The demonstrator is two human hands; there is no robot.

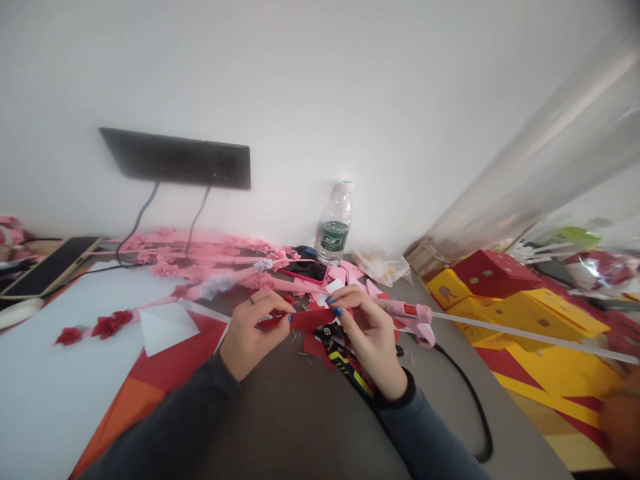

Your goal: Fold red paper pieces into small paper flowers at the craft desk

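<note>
A small strip of red paper [311, 320] is stretched between my two hands above the desk. My left hand [256, 327] pinches its left end between thumb and forefinger. At the other end, the thumb and fingers of my right hand [369, 333] grip the paper. Beneath my right hand lies a black and yellow-green hand tool [346, 365], partly hidden by the wrist. A pink glue gun [407, 313] rests just right of that hand. Scraps of pink paper [350, 272] lie behind the hands.
A water bottle [336, 223] stands by the wall, with a phone [307, 271] before it. Pink paper flowers [170, 257] spread left, near white sheets [60, 347] and red paper [185, 360]. Yellow and red boxes [530, 313] stand right. Another person's hand [623, 420] shows at the right edge.
</note>
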